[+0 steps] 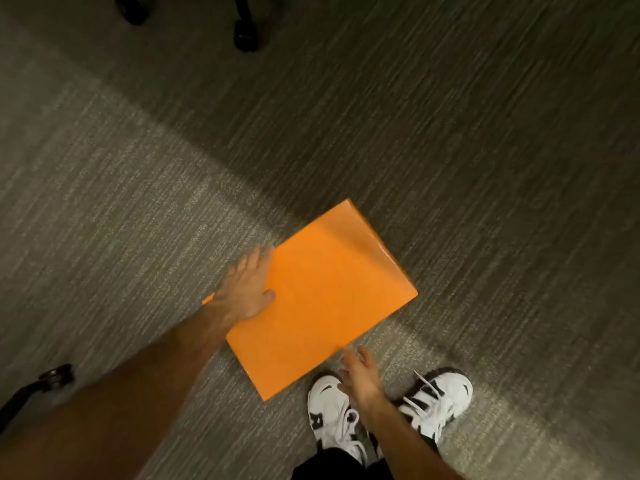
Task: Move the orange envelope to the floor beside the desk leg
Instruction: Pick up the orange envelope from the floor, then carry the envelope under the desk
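Observation:
The orange envelope lies flat on the grey carpet, turned diagonally, just in front of my feet. My left hand rests palm down on its left edge. The thumb is on the orange surface, the fingers stretch out straight past the edge, and none of them curl under it. My right hand hovers at the envelope's near edge with its fingers spread and nothing in it. I cannot tell whether its fingertips touch the envelope. A small orange corner shows behind my left wrist.
My two white and black sneakers stand just below the envelope. Two black casters sit at the top edge. A black leg with a wheel is at the lower left. Striped carpet surrounds everything.

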The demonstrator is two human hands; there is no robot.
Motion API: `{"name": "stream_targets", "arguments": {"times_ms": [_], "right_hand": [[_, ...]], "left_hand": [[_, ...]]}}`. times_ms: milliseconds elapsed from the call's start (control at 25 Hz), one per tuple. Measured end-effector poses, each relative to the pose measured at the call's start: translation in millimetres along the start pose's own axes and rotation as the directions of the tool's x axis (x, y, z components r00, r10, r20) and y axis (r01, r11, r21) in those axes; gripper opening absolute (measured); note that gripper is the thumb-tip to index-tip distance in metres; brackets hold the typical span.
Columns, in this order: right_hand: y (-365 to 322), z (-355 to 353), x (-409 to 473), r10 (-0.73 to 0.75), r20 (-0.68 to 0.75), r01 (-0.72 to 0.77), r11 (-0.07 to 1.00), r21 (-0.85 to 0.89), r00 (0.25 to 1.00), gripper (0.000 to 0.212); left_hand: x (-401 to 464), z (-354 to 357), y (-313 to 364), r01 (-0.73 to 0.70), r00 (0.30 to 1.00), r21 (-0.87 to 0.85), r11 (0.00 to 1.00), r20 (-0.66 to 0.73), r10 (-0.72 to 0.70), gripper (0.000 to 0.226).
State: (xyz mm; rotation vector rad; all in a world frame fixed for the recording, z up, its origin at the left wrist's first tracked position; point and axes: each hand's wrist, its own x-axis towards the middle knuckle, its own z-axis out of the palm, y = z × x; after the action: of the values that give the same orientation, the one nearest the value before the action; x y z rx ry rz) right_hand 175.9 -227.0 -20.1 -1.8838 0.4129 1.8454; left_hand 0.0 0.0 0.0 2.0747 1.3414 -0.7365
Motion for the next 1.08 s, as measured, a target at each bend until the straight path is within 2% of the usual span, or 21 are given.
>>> {"name": "stream_targets", "arguments": {"times_ms": [160,280,440,560,640,760,800,960,1080], "right_hand": [[3.7,15.8,26.7,0.022,0.046,-0.028,0.99,0.139,0.999,0.072],[-1.1,25.0,35.9,-0.048,0.012,0.045,0.983,0.177,0.999,0.061],[-10.4,21.2,30.4,-0.15,-0.1,0.153,0.988,0.03,0.984,0.05],[-36.2,0.0,13.5,-0.238,-0.167,0.225,0.97,-0.092,0.957,0.047],[-62.4,-20.1,-1.5,-0.275,-0.181,0.258,0.96,-0.109,0.944,0.039],[-111.1,-55.6,-34.4,-0.288,-0.185,0.258,0.951,-0.169,0.94,0.067],[-132.3,-67.9,-47.2,-0.324,-0.189,0.289,0.938,-0.19,0.927,0.067],[-230.4,-119.7,-112.4,-0.474,-0.283,0.402,0.873,-0.277,0.834,0.04],[-299.1,-146.1,-166.4,-0.528,-0.269,0.476,0.847,-0.238,0.805,0.037]], "left_hand": [[18.8,14.1,-8.7,0.209,0.977,-0.268,0.941,0.106,-0.186,0.087],[25.2,22.6,-8.1,0.234,0.972,-0.293,0.927,0.076,-0.221,0.076],[23.3,17.0,3.5,0.235,0.971,-0.321,0.918,0.041,-0.235,0.074],[23.1,-6.1,31.8,0.199,0.972,-0.384,0.902,-0.043,-0.233,0.075],[23.3,-28.1,55.7,0.155,0.971,-0.394,0.906,-0.106,-0.213,0.071],[19.6,-70.5,94.7,0.102,0.972,-0.439,0.893,-0.149,-0.184,0.068],[18.2,-87.6,106.9,0.093,0.971,-0.48,0.873,-0.15,-0.186,0.068],[6.4,-172.9,165.5,0.04,0.96,-0.582,0.812,-0.203,-0.192,0.067],[-3.5,-238.9,213.1,0.012,0.952,-0.636,0.771,-0.228,-0.203,0.069]]}}
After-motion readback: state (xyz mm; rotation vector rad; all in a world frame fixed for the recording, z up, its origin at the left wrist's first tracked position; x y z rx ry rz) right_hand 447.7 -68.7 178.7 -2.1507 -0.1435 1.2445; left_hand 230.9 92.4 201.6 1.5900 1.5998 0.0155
